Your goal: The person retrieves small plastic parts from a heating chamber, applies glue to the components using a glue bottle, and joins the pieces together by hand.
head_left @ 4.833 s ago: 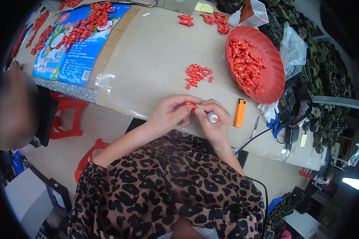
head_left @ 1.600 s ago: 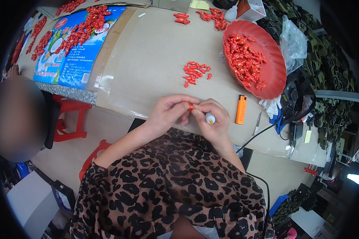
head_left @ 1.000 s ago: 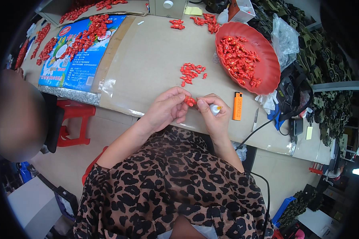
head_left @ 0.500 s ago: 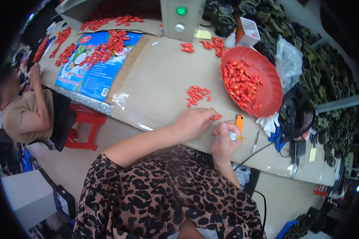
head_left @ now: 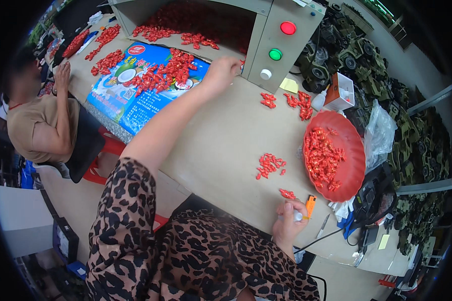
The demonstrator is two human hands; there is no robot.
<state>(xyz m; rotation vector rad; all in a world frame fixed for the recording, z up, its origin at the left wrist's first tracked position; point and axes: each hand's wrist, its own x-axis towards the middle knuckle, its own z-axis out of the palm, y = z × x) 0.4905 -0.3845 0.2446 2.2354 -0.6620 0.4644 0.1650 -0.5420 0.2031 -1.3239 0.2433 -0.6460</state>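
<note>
1. Left hand [head_left: 225, 69], one: you are holding it at the lower right corner of the opening in the grey cabinet [head_left: 261, 56], arm outstretched. The fingertips are bunching together; a red speck [head_left: 242, 64] is showing beside them, but whether they are gripping it cannot be told.
2. Right hand [head_left: 288, 227], one: you are curling the fingers around a white bottle [head_left: 297, 216], its yellowish tip pointing right, near the orange lighter [head_left: 311, 203].
3. Red figure [head_left: 287, 193], single: lying on the table [head_left: 211, 150] just beyond your right hand.
4. Small red parts [head_left: 269, 166], loose group: lying farther off, left of the red bowl [head_left: 355, 163], which is holding many more red pieces.
5. Step in hand, by judgement: you are probably picking up or setting down a piece at the cabinet with your left hand.
6. Next move, by judgement: it is calling for a light left pinch, with the bottle tip staying clear of the lone figure.
</note>
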